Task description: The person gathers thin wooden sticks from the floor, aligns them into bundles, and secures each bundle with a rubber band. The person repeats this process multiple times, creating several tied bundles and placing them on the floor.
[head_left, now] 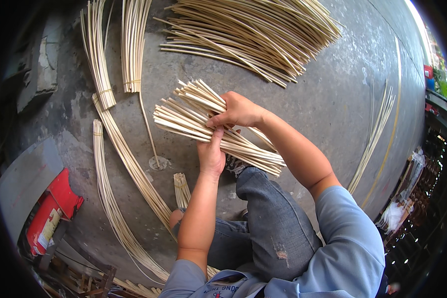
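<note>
Both of my hands are closed around a loose bundle of pale rattan canes point(184, 123), held above my knee and fanned out toward the left. My left hand point(212, 156) grips the bundle from below, its thumb pointing up along the canes. Over the top, my right hand point(237, 110) clasps the upper canes, its thumb close to the left thumb. The canes split into two clumps at their left ends. Their other ends run down to the right past my leg. Some fingers are hidden behind the canes.
A large pile of canes point(253, 35) lies on the concrete floor ahead. Tied bundles point(134, 49) lie at the left, with one long bundle point(104, 184) curving toward me. A few thin canes point(375, 134) lie at the right. A red object point(47, 218) stands at the lower left.
</note>
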